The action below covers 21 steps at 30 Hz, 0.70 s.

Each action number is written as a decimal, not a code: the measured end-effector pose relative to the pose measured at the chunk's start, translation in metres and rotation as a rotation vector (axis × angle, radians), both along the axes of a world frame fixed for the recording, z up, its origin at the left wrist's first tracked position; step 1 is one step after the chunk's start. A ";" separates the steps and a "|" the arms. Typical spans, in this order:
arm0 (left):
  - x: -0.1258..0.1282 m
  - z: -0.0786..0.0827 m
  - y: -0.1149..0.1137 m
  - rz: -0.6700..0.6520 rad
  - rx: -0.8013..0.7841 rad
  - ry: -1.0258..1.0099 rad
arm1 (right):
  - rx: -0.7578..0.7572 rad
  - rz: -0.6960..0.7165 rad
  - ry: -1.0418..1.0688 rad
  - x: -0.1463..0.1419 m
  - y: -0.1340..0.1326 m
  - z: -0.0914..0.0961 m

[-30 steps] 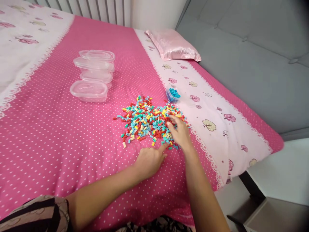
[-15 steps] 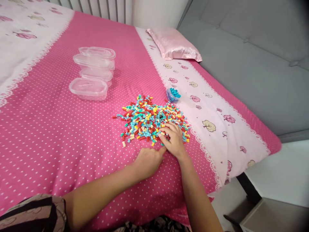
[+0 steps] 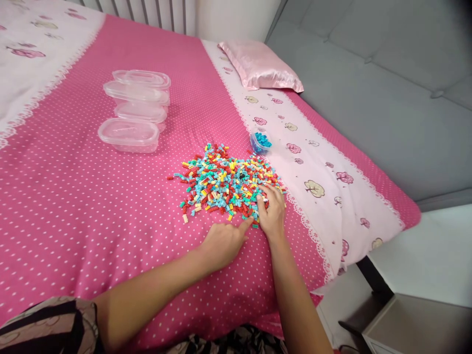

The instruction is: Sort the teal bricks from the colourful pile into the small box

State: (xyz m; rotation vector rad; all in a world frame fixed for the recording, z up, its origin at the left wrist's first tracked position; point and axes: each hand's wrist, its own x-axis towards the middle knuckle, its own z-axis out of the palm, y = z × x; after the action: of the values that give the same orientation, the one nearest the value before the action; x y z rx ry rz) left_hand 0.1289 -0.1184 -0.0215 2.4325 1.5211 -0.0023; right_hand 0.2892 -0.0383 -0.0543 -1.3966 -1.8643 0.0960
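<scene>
Bricks (image 3: 217, 184), small and mixed in red, yellow, light blue, green and cream, lie in a loose heap on a pink dotted bedsheet (image 3: 147, 211), directly ahead of both hands. The right hand (image 3: 272, 214) is over the near right part of the heap, its fingers bent and slightly apart, with pieces showing just beyond the fingertips and to the left of the thumb; whether a brick is pinched beneath them I cannot tell. The left hand (image 3: 224, 242) rests lower, on the near side of the heap, its index finger stretched out toward the right hand and the other fingers curled in. That index fingertip reaches the near edge of the bricks, close to the right thumb, though contact with a piece is too small to make out, and what the curled fingers may enclose is hidden. A green piece (image 3: 255, 226) lies on the cloth just beside the index fingertip, between the two hands. Beyond the heap, well apart from the fingers, a clear tub (image 3: 260, 143) holds blue bricks. Farther off to the left, clear lidded containers (image 3: 129, 132) stand in a row, and a pink pillow (image 3: 261, 66) lies near the grey headboard (image 3: 354, 98).
</scene>
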 end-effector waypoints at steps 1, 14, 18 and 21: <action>0.000 0.000 0.000 -0.002 0.003 -0.002 | -0.005 -0.002 -0.002 0.000 0.000 0.000; 0.000 0.001 0.001 0.001 0.006 0.013 | -0.022 -0.012 -0.001 -0.001 -0.003 -0.001; 0.000 0.002 0.000 -0.006 0.000 0.007 | -0.023 -0.013 -0.006 -0.001 -0.002 -0.002; 0.000 0.004 0.000 -0.005 -0.007 0.005 | -0.024 -0.018 -0.008 -0.001 -0.002 -0.002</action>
State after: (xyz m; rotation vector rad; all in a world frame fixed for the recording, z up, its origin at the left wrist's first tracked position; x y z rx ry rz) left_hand 0.1288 -0.1180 -0.0178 2.4332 1.5142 -0.0147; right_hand 0.2883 -0.0401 -0.0562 -1.4313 -1.8622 0.1042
